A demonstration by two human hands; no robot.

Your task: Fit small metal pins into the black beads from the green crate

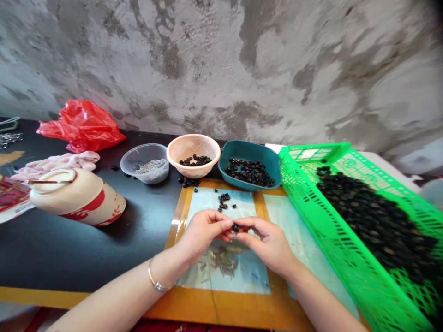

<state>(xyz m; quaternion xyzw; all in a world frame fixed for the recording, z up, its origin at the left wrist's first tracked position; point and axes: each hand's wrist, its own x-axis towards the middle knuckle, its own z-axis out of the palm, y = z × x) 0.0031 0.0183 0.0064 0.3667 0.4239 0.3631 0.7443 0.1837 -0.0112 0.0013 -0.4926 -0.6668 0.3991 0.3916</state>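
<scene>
Rings (9, 139) of bright metal lie at ten o'clock, beside a red plastic bag (81, 127) and a pink cloth (55, 165), all well off to the side of the working area. A cream ceramic jar (78, 198) with red decoration lies on its side at nine o'clock, its mouth turned away from the hands. Toward eleven o'clock stands a clear plastic tub (159, 174) of grey fragments. Next come a peach bowl (193, 143) and a teal dish (249, 150), both holding dark beads (249, 173) and set along the far edge of an orange-framed board (178, 226), apparently to keep them within easy reach. Over that board, the left hand (202, 233), wearing a bangle (155, 279), and the right hand (266, 244) bring their fingertips together, pinching one dark bead (236, 227) between them; neither hand is open. A small heap (224, 201) of beads lies just past them at twelve o'clock. At two o'clock, a tilted green plastic crate (341, 272) carries many more.
</scene>
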